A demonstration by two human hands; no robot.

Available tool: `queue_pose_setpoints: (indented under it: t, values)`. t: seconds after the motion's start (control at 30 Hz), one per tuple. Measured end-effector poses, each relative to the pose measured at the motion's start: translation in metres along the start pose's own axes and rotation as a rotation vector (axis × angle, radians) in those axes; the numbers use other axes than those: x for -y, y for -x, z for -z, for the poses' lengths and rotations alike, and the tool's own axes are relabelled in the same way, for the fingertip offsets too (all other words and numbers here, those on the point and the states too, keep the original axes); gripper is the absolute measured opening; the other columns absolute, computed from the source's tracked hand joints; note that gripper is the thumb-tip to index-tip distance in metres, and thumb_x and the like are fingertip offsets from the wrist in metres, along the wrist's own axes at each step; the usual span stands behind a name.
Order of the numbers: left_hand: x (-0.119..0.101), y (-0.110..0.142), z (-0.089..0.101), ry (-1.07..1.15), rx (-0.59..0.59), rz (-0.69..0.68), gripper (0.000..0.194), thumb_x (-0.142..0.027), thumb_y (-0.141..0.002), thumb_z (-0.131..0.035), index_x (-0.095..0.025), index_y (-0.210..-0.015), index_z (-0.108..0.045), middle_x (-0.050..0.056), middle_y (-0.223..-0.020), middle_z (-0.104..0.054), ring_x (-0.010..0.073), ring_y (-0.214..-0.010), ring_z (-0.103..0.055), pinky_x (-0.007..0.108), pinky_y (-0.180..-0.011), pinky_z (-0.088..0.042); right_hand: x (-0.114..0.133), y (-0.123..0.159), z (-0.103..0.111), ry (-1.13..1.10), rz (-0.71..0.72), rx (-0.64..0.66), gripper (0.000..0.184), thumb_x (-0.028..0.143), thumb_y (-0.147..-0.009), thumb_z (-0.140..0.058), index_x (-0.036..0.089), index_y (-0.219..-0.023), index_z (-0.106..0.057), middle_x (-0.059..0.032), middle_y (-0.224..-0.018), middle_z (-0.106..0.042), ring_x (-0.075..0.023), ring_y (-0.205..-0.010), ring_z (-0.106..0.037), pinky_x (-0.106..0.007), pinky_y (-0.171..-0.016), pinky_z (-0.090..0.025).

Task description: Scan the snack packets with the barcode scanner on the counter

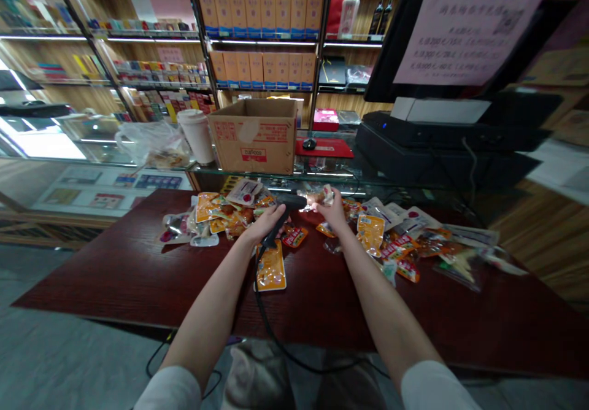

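Observation:
My left hand (267,221) is wrapped round a black corded barcode scanner (291,202), its lit head pointing right. My right hand (332,209) pinches a small clear food packet (322,196) with brownish contents, held up in the scanner's light. The scanner's cord runs down past the table's front edge. Below the scanner an orange food packet (270,269) lies flat on the dark red table (151,275). A heap of snack packets (230,210) lies to the left of my hands, and another heap of packets (400,235) spreads out on the right.
Behind the table, a glass counter carries an open cardboard box (255,143), a white cup (197,135), a plastic bag (154,143) and a mouse (309,144). A black till with a monitor (384,48) stands at the right. Stocked shelves line the back.

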State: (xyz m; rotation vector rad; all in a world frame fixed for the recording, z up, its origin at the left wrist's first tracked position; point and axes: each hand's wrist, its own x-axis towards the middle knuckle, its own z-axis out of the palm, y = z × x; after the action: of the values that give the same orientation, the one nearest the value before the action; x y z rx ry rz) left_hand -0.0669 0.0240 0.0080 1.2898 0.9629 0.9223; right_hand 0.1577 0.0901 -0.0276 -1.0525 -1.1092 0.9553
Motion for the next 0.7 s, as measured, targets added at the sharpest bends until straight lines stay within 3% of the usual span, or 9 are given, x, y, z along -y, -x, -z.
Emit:
queue_pose_setpoints:
  t: [0.13,0.27,0.37,0.43,0.53,0.6,0.7]
  values:
    - [0.000,-0.003,0.006,0.027,-0.044,0.044,0.057,-0.071,-0.086,-0.052,-0.014,-0.088,-0.062,0.001,-0.057,-0.059,0.0098,-0.041,-0.050,0.020,-0.038,-0.041,0.002,0.002,0.004,0.048,0.020,0.053,0.083,0.030,-0.056,-0.079,0.028,-0.129,-0.038,-0.0033,-0.109,-0.062,-0.0172,-0.077,-0.064,-0.035,-0.077,-0.055]
    - [-0.011,0.001,0.017,0.026,-0.182,0.049,0.057,-0.069,-0.088,-0.052,-0.013,-0.094,-0.063,0.000,-0.053,-0.058,0.0109,-0.039,-0.051,0.020,-0.038,-0.040,0.009,0.007,0.014,0.487,0.070,0.061,0.062,0.021,-0.067,-0.073,0.025,-0.125,-0.052,-0.0097,-0.114,-0.064,-0.0280,-0.105,-0.062,-0.048,-0.100,-0.045]
    - [-0.019,0.006,0.027,0.018,-0.259,0.039,0.060,-0.070,-0.087,-0.052,-0.012,-0.097,-0.064,0.001,-0.050,-0.057,0.0108,-0.037,-0.050,0.020,-0.038,-0.040,0.017,0.012,0.019,0.890,0.095,-0.050,0.045,0.014,-0.074,-0.069,0.020,-0.117,-0.062,-0.0205,-0.136,-0.053,-0.0400,-0.133,-0.043,-0.062,-0.111,-0.026]
    - [-0.022,0.007,0.032,0.023,-0.333,0.014,0.060,-0.069,-0.087,-0.052,-0.011,-0.098,-0.063,0.001,-0.050,-0.058,0.0106,-0.036,-0.050,0.020,-0.037,-0.039,0.021,0.017,0.017,1.041,0.161,-0.088,0.043,0.012,-0.077,-0.065,0.019,-0.120,-0.063,-0.0208,-0.150,-0.042,-0.0428,-0.144,-0.026,-0.066,-0.113,-0.015]
    - [-0.023,0.008,0.036,0.048,-0.414,-0.049,0.057,-0.066,-0.087,-0.055,-0.012,-0.101,-0.062,0.002,-0.058,-0.063,0.0106,-0.038,-0.052,0.021,-0.036,-0.040,0.026,0.024,0.006,1.178,0.235,0.174,0.039,0.016,-0.086,-0.059,0.023,-0.124,-0.064,-0.0131,-0.153,-0.042,-0.0367,-0.148,-0.021,-0.061,-0.118,-0.010]
    - [-0.024,0.007,0.037,0.049,-0.425,-0.062,0.056,-0.065,-0.088,-0.055,-0.012,-0.101,-0.061,0.003,-0.062,-0.065,0.0103,-0.040,-0.052,0.021,-0.037,-0.040,0.027,0.029,-0.001,1.279,0.162,0.386,0.036,0.026,-0.091,-0.055,0.024,-0.125,-0.064,-0.0110,-0.149,-0.049,-0.0346,-0.147,-0.025,-0.059,-0.118,-0.013]
    - [-0.024,0.008,0.037,0.026,-0.429,-0.055,0.054,-0.064,-0.091,-0.052,-0.011,-0.100,-0.060,0.005,-0.067,-0.067,0.0100,-0.040,-0.052,0.022,-0.037,-0.041,0.032,0.030,0.000,1.430,0.023,0.474,0.038,0.027,-0.093,-0.050,0.020,-0.128,-0.063,-0.0129,-0.144,-0.054,-0.0337,-0.144,-0.032,-0.056,-0.115,-0.023]
